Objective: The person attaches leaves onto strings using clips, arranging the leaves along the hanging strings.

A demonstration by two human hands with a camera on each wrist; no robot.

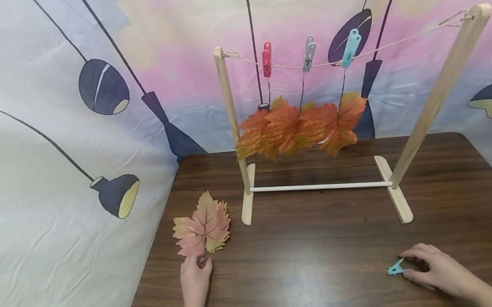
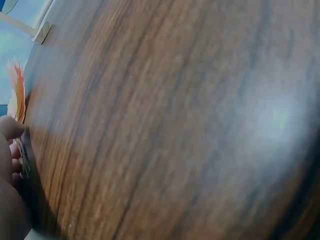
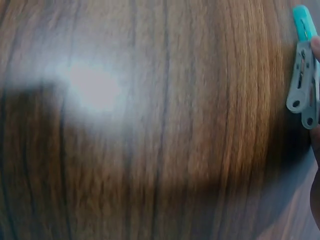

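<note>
On the left of the table, my left hand point(image 1: 196, 278) pinches the stems of a small stack of pinkish-yellow artificial maple leaves point(image 1: 204, 226). The left wrist view catches those leaves point(image 2: 18, 92) edge-on above the fingers. At the right, my right hand point(image 1: 441, 270) holds a teal clothespin point(image 1: 395, 268) between thumb and fingers. A grey clothespin point(image 3: 300, 77) appears beside the teal one in the right wrist view; whether it is gripped or lies under the hand I cannot tell.
A wooden stand point(image 1: 440, 96) with a string point(image 1: 411, 39) stands at the back. Red point(image 1: 267, 60), grey point(image 1: 309, 54) and light blue clothespins point(image 1: 351, 49) on the string hold orange maple leaves point(image 1: 288, 126). A printed cloth backdrop point(image 1: 56, 246) borders the brown table point(image 1: 294, 259).
</note>
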